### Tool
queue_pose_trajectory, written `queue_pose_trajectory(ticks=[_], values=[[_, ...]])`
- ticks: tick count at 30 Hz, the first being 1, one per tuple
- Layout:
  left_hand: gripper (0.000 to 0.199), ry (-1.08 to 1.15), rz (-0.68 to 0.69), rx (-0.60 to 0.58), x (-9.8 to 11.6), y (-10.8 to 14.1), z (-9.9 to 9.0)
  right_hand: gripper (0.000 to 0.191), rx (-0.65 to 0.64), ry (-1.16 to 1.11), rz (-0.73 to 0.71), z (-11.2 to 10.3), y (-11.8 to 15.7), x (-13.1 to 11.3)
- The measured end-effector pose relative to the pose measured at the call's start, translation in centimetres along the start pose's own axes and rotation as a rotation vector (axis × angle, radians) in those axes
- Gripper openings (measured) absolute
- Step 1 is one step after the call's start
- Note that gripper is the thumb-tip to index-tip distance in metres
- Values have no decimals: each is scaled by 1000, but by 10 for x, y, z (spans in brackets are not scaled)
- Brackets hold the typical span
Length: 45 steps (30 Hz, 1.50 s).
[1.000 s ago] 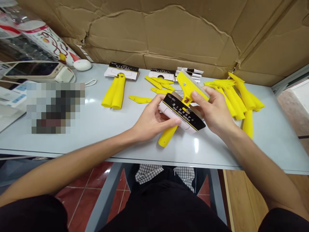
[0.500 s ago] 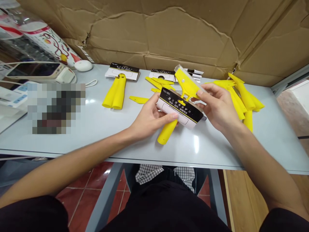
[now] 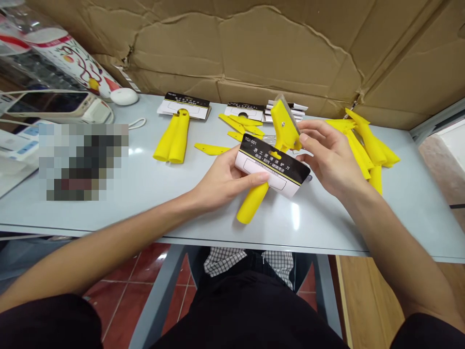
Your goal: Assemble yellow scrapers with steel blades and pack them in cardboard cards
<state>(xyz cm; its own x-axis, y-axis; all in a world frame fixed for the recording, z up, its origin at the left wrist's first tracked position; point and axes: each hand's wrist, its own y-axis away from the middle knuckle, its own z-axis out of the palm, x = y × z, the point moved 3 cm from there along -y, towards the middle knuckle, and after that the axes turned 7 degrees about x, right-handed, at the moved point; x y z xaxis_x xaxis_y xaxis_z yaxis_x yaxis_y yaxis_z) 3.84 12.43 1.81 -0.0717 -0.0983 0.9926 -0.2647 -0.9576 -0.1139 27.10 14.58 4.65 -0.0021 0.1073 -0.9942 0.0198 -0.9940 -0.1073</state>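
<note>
A yellow scraper point(image 3: 285, 127) with a clear edge cover is held above the table, its round handle pointing down toward the front. Around its neck sits a black and white card point(image 3: 273, 165) marked TGJ-001. My left hand point(image 3: 232, 177) is closed on the card and the handle behind it, thumb lying across the card's front. At the scraper head's right end, the thumb and fingers of my right hand point(image 3: 329, 157) pinch the corner. Part of the right fingers is hidden behind the card.
Two yellow handles point(image 3: 172, 138) lie left by a card stack point(image 3: 184, 105). Flat yellow pieces point(image 3: 232, 123) and more cards point(image 3: 245, 111) lie behind my hands. Several yellow handles point(image 3: 368, 145) are piled right. A white mouse point(image 3: 124, 96), phone point(image 3: 47, 105) and bottles point(image 3: 72, 58) stand or lie left.
The scraper head has turned about its handle, so its broad face now looks narrower and more upright. The handle end sits slightly lower. Both hands keep their hold.
</note>
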Motion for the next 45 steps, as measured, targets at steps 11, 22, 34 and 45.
queue_pose_trajectory(ticks=[11,22,34,45], values=[[43,-341,207,83,14,12,4,56,63,172,-12,-2,2,-6],[18,-518,364,47,24,21,7,47,-83,-49,261,-5,2,-17],[34,-322,53,21,15,8,-3,45,-145,67,217,-22,-4,-19],[60,-101,-6,18,1,2,-4,31,-63,-21,27,-10,-4,0]])
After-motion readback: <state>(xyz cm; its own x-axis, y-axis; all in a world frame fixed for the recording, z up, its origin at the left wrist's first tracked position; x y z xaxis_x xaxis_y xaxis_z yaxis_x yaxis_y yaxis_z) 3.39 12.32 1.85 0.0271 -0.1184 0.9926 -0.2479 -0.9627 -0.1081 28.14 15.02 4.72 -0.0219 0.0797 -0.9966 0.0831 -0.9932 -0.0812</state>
